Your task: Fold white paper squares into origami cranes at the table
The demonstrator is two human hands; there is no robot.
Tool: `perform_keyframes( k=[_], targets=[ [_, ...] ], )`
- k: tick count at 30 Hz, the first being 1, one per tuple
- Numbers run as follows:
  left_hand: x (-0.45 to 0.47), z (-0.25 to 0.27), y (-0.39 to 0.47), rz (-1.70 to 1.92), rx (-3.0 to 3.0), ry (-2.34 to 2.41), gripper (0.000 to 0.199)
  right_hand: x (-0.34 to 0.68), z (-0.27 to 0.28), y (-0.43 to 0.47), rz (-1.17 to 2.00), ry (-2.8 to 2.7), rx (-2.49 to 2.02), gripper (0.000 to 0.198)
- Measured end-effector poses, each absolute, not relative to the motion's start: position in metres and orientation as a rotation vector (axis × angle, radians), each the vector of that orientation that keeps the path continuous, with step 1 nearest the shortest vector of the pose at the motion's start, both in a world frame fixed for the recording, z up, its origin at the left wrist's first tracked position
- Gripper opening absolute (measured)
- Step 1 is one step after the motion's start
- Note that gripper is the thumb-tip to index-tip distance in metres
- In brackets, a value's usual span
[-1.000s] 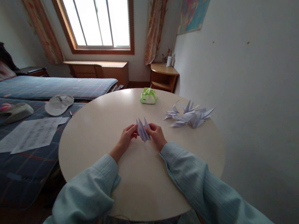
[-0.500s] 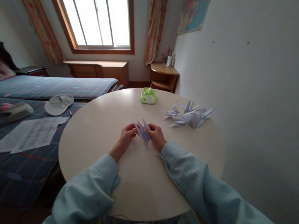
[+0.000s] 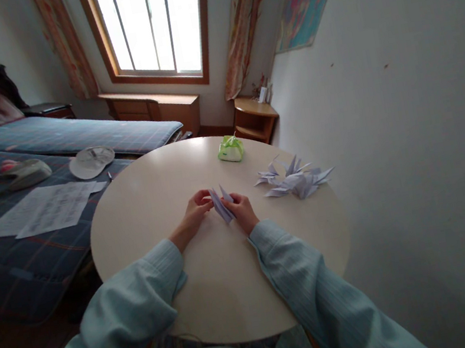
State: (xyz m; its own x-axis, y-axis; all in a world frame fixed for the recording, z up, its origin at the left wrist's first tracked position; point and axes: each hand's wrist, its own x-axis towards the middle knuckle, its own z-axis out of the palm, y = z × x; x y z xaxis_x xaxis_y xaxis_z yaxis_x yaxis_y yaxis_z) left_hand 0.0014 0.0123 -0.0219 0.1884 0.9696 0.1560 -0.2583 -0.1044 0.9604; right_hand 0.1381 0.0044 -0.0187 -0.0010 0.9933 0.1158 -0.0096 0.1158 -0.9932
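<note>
Between my two hands, just above the middle of the round table (image 3: 132, 215), is a folded paper crane (image 3: 222, 207) in pale lilac-white, its points upward. My left hand (image 3: 199, 205) pinches its left side with thumb and fingers. On the other side my right hand (image 3: 241, 208) grips the paper, fingers partly hidden behind it. To the right on the tabletop lies a pile of folded paper cranes (image 3: 299, 180), several of them, with sharp tips sticking out.
A green tissue pack (image 3: 230, 149) stands near the table's far edge. Left of the table, a bed (image 3: 27, 264) holds printed sheets (image 3: 54, 208), a white cap (image 3: 92, 162) and a bag (image 3: 29, 173). A white wall (image 3: 415, 166) runs along the right.
The folded paper has shifted in my fingers: three upright points showed before, two show now. My hands have barely moved, and everything else is unchanged.
</note>
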Motion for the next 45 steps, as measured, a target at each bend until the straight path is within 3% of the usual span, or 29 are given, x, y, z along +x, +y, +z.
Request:
perform_keyframes(
  k=[25,45],
  targets=[
    [0.001,-0.025,0.018,1.312,1.219,0.832,0.028,0.142,-0.034,0.014,1.038,-1.379,-1.157,0.038],
    [0.002,-0.020,0.017,1.281,1.303,0.968,0.025,0.143,-0.022,0.006,0.603,-1.452,-1.253,0.031]
  ],
)
